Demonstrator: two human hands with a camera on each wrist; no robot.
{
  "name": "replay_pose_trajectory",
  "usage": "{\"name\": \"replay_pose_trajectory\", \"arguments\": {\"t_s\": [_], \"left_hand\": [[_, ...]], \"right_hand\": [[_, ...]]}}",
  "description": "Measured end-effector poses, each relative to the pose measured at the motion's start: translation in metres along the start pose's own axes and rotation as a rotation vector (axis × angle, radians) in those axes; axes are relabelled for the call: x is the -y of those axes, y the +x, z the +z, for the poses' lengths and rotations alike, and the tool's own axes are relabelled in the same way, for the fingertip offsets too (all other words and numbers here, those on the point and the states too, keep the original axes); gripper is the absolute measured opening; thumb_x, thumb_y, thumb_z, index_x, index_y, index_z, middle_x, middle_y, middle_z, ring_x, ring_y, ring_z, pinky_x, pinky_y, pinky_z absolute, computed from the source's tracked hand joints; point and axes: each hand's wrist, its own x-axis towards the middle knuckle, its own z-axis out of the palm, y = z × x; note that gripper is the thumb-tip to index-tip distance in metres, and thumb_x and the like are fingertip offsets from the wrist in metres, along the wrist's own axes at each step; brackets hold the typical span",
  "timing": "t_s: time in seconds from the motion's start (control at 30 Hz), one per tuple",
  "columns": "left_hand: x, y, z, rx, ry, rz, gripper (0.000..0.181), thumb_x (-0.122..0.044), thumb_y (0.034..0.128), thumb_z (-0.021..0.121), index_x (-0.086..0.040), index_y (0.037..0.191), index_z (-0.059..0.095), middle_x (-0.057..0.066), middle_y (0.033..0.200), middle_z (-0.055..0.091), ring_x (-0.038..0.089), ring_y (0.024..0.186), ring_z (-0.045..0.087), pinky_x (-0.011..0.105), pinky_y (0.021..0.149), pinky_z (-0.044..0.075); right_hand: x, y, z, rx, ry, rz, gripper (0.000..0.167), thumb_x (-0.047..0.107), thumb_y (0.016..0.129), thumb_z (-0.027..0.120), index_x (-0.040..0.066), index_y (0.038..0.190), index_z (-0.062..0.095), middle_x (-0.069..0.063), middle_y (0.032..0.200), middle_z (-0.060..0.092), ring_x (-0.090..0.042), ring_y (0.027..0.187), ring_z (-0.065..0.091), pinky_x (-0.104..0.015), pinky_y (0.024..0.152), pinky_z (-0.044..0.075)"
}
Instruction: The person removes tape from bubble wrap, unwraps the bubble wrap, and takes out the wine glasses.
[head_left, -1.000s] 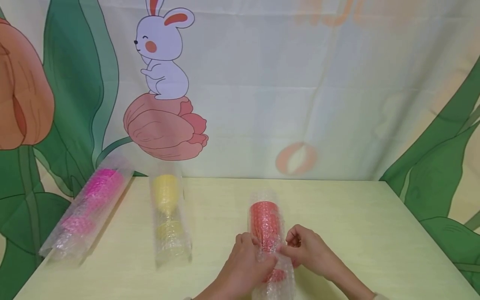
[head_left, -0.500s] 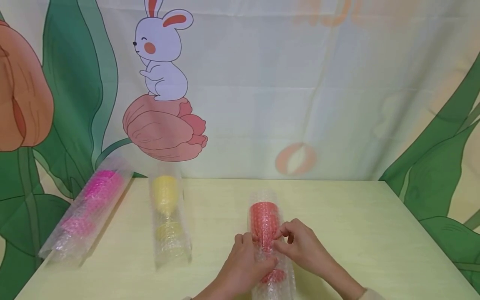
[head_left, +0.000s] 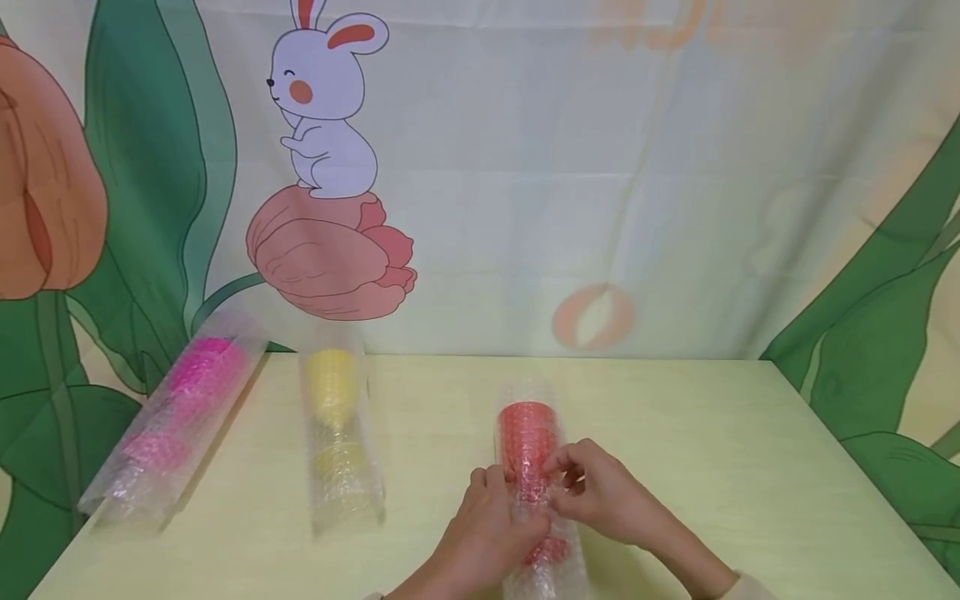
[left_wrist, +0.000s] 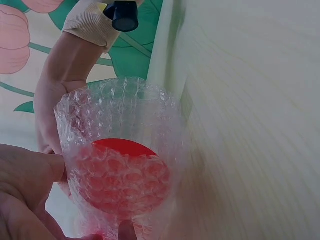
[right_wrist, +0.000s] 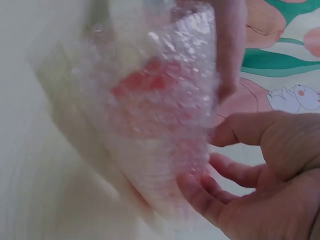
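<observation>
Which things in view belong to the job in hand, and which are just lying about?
In hand: red bubble-wrapped bundle; left hand; right hand.

Lying about: pink bundle and yellow bundle, both untouched, though perhaps the same batch.

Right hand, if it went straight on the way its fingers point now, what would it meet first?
Most likely the bubble wrap around the red item; the right hand appears to be right at its edge, though exact contact is hard to judge.
</observation>
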Motion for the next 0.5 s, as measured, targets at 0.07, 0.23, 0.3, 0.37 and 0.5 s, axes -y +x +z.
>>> {"name": "replay_pose_trajectory", "arguments": {"t_s": [0.07, 0.23, 0.3, 0.37, 0.5], "left_hand": [[-0.001, 0.000, 0.001, -0.010, 0.011, -0.008, 0.063, -0.035, 0.0819, 0.068, 0.003, 0.129, 0.051, 0.014, 0.117, 0.047, 0.026, 0.093, 0.049, 0.047, 0.076, 0.049], [-0.003, -0.001, 0.002, -0.024, 0.035, -0.025, 0.064, -0.033, 0.0841, 0.065, 0.007, 0.132, 0.049, 0.017, 0.120, 0.048, 0.030, 0.098, 0.053, 0.056, 0.081, 0.050], [-0.004, -0.001, 0.002, -0.021, 0.035, -0.038, 0.065, -0.032, 0.0857, 0.064, 0.007, 0.135, 0.048, 0.017, 0.123, 0.049, 0.030, 0.100, 0.053, 0.058, 0.084, 0.050], [-0.004, -0.001, 0.002, -0.021, 0.033, -0.046, 0.064, -0.031, 0.0878, 0.063, 0.007, 0.136, 0.047, 0.018, 0.125, 0.049, 0.031, 0.101, 0.053, 0.058, 0.085, 0.050], [-0.004, -0.001, 0.002, -0.022, 0.030, -0.048, 0.063, -0.029, 0.0908, 0.062, 0.008, 0.138, 0.044, 0.020, 0.129, 0.049, 0.031, 0.106, 0.054, 0.059, 0.086, 0.049]], "right_hand": [[-0.001, -0.002, -0.005, 0.069, 0.045, -0.023, 0.030, -0.007, 0.082, 0.073, 0.001, 0.110, 0.067, -0.011, 0.110, 0.057, -0.022, 0.096, 0.058, -0.030, 0.083, 0.054], [-0.002, -0.006, -0.013, 0.167, 0.093, -0.071, 0.047, -0.014, 0.080, 0.065, -0.001, 0.124, 0.059, -0.016, 0.122, 0.052, -0.029, 0.105, 0.058, -0.038, 0.092, 0.056], [-0.002, -0.006, -0.011, 0.147, 0.071, -0.063, 0.048, -0.017, 0.078, 0.063, -0.001, 0.123, 0.059, -0.016, 0.120, 0.052, -0.027, 0.103, 0.058, -0.038, 0.089, 0.056], [-0.003, -0.006, -0.007, 0.089, 0.029, -0.040, 0.046, -0.018, 0.076, 0.062, -0.002, 0.119, 0.060, -0.015, 0.113, 0.053, -0.024, 0.097, 0.059, -0.034, 0.083, 0.056], [-0.004, -0.005, 0.003, -0.039, -0.017, 0.069, 0.037, -0.013, 0.075, 0.067, -0.001, 0.110, 0.061, -0.010, 0.100, 0.057, -0.019, 0.086, 0.060, -0.026, 0.069, 0.053]]}}
